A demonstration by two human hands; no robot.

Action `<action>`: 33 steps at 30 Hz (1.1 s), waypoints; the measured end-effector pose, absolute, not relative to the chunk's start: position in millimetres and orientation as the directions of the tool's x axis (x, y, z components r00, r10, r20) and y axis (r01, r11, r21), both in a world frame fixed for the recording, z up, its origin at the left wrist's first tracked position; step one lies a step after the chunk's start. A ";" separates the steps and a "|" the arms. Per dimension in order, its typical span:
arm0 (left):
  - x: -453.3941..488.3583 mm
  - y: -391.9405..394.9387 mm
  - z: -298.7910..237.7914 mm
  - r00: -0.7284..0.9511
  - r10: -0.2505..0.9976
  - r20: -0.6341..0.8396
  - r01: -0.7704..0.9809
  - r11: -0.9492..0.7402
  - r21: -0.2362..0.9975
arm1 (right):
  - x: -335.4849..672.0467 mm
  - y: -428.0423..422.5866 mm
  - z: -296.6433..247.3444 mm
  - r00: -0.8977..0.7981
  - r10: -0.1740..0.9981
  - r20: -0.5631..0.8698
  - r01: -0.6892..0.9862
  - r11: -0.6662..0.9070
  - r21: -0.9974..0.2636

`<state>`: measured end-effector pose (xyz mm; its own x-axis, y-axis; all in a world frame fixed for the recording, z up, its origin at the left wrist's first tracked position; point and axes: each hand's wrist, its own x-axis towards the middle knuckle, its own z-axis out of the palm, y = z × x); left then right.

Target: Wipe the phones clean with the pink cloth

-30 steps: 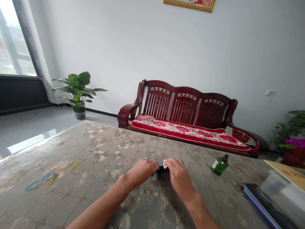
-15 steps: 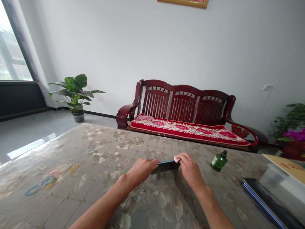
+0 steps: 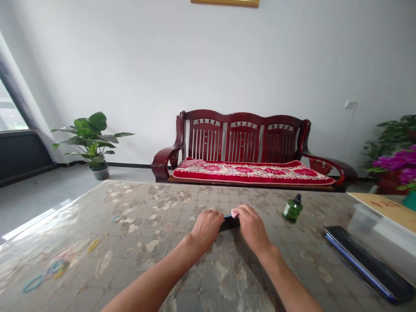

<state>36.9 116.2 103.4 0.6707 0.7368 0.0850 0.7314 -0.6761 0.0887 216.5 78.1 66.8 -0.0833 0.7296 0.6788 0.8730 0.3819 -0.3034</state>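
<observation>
A dark, thin phone point(image 3: 229, 223) with a bluish upper edge stands tilted between my hands, low over the table. My left hand point(image 3: 209, 225) is closed round its left end, fingers over the top. At the right end, my right hand point(image 3: 251, 226) pinches a small pink cloth point(image 3: 234, 213) against the phone's upper corner. Both hands cover the ends, so only the middle of the phone shows. A green bottle point(image 3: 293, 209) with a black cap stands upright to the right of my right hand.
A patterned cloth under clear plastic covers the table point(image 3: 136, 260). Several coloured hair ties point(image 3: 60, 266) lie at left. At right are a black flat case point(image 3: 367, 262) and a clear plastic box point(image 3: 373, 225) under a tan board point(image 3: 383, 208). A wooden bench point(image 3: 243, 134) stands beyond.
My left hand has slid right along the phone, closer to my right hand, so less of the phone shows between them. The camera view has shifted slightly.
</observation>
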 end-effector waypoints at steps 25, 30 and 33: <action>72.9 113.1 91.4 0.529 0.824 0.203 0.792 -0.565 0.230 | 232.2 81.9 21.8 0.417 0.796 0.439 0.535 0.176 -0.826; 78.6 113.0 92.5 0.521 0.824 0.223 0.793 -0.564 0.231 | 229.7 81.7 24.1 0.445 0.788 0.425 0.514 0.164 -0.842; 82.1 112.5 92.0 0.529 0.815 0.236 0.784 -0.576 0.231 | 226.2 83.9 28.6 0.465 0.733 0.497 0.487 0.258 -0.835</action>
<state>82.1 112.5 92.0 0.5289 0.8153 0.2357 0.7843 -0.5757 0.2312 226.2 83.9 28.6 0.4649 0.7326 0.4972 0.4865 0.2579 -0.8347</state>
